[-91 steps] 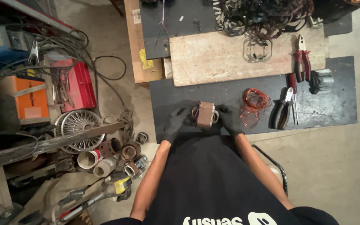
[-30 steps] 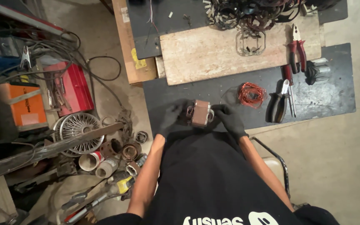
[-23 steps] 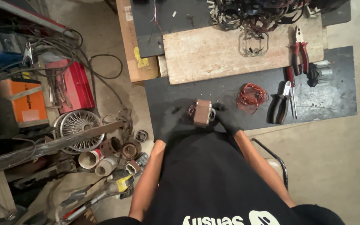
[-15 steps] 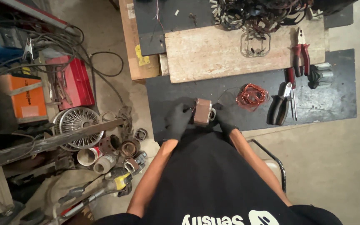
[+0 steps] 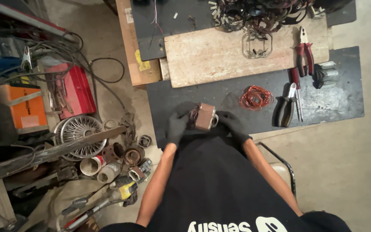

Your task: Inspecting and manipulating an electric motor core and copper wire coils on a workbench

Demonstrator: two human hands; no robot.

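Both gloved hands are closed around a small copper-brown coil block (image 5: 204,116), the left hand (image 5: 178,124) at its left side and the right hand (image 5: 232,123) at its right, over the near edge of the dark work board (image 5: 323,101). Compared with three seconds ago the grip is the same; the block has only turned a little and sits slightly more to the left, so the work on it goes on in the hands. To the right lie a tangle of red wire (image 5: 256,97) and black-handled pliers (image 5: 286,109), both untouched
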